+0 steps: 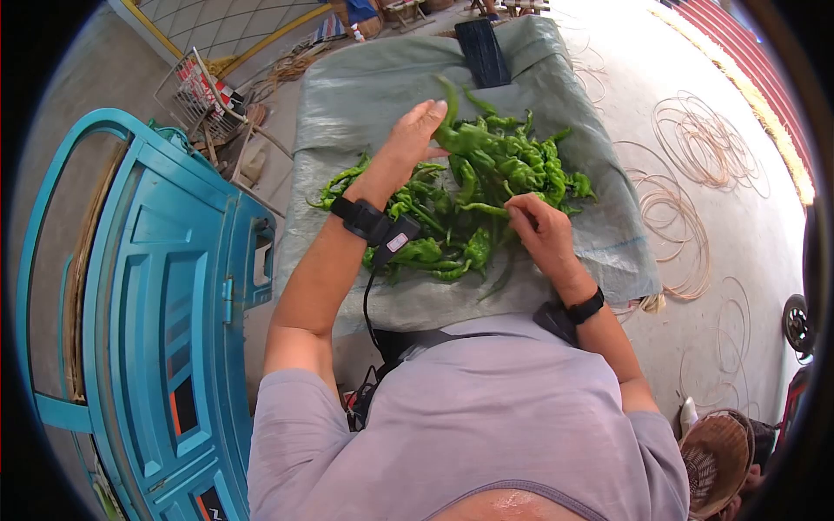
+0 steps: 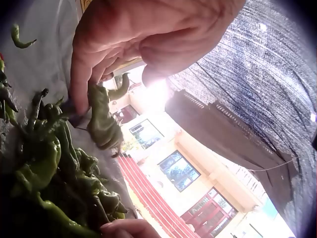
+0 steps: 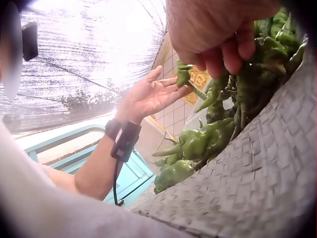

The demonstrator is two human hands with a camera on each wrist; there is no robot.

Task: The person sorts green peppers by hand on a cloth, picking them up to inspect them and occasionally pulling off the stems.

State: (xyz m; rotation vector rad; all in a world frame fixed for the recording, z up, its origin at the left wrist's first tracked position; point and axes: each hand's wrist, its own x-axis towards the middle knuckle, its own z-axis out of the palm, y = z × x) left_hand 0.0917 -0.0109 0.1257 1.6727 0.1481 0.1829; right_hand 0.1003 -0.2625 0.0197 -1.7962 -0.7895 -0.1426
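Observation:
Green peppers lie in a heap (image 1: 521, 161) on a grey-green woven sheet. My left hand (image 1: 413, 139) is over the far left part of the heap, its fingers fairly straight and thumb apart; in the right wrist view its palm faces up. A light green pepper (image 1: 446, 102) is at its fingertips, and the left wrist view shows a crumpled pepper (image 2: 104, 124) beside the fingers. Lower and to the right, my right hand (image 1: 545, 234) has curled fingers that pinch the end of a slim green pepper (image 1: 485, 209) at the heap's near edge.
The woven sheet (image 1: 347, 113) covers a raised surface in front of my body. A dark flat object (image 1: 483, 54) lies at its far edge. On the left stands a blue metal vehicle panel (image 1: 174, 286). Coils of cane (image 1: 704, 143) and a wicker basket (image 1: 717, 460) are on the right.

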